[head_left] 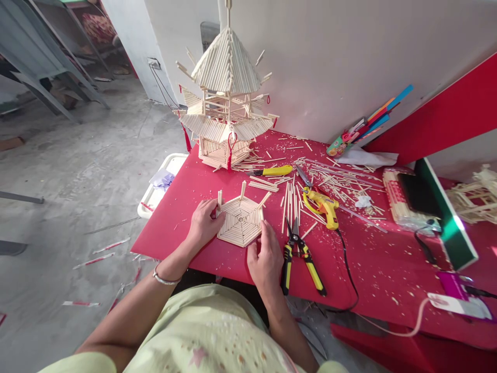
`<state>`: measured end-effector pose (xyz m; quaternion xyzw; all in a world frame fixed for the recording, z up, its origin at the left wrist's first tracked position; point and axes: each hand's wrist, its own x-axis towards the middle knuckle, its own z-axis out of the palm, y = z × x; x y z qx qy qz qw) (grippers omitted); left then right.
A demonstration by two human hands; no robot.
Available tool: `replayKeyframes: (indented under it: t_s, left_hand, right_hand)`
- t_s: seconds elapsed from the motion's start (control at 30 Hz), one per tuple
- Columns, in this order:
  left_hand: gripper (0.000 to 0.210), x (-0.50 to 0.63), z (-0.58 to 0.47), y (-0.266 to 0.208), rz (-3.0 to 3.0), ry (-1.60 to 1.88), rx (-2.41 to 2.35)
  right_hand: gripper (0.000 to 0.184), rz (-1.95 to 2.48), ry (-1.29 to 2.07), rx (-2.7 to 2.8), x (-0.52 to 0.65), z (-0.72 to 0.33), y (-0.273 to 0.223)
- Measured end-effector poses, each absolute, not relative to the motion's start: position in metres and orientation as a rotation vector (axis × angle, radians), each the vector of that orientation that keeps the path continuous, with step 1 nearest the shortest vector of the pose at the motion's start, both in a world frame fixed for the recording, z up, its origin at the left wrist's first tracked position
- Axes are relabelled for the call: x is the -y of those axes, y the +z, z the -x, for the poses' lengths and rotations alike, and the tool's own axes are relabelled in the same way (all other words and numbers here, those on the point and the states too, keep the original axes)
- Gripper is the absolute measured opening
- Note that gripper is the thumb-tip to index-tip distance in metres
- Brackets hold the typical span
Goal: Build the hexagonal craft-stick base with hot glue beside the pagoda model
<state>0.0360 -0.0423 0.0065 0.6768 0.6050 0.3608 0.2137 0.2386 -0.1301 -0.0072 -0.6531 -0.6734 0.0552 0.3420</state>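
Observation:
A hexagonal panel of thin wooden sticks lies near the front edge of the red table, with short upright posts at its far corners. My left hand grips its left side, thumb over the rim. At the lower right edge, the curled fingers of my right hand hold the same panel. Behind it stands a tall stick-built pagoda with a pointed roof and red tassels. Loose wooden sticks lie to the right, beside yellow-and-black cutters and a yellow glue gun.
A yellow utility knife lies before the pagoda. Stick offcuts litter the red table. A pen cup leans near the wall. A packet of sticks carries a dark phone. The power strip sits at right; the glue gun's cord crosses the tabletop.

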Motion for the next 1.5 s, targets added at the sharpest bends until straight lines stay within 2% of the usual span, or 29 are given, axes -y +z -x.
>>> replayKeyframes:
  t_s: [1.5]
  left_hand:
    - [0.018, 0.0433, -0.0374, 0.0081, -1.905, 1.019, -1.677]
  right_hand:
    - [0.057, 1.694, 0.119, 1.764, 0.1299, -0.2393, -0.0072]
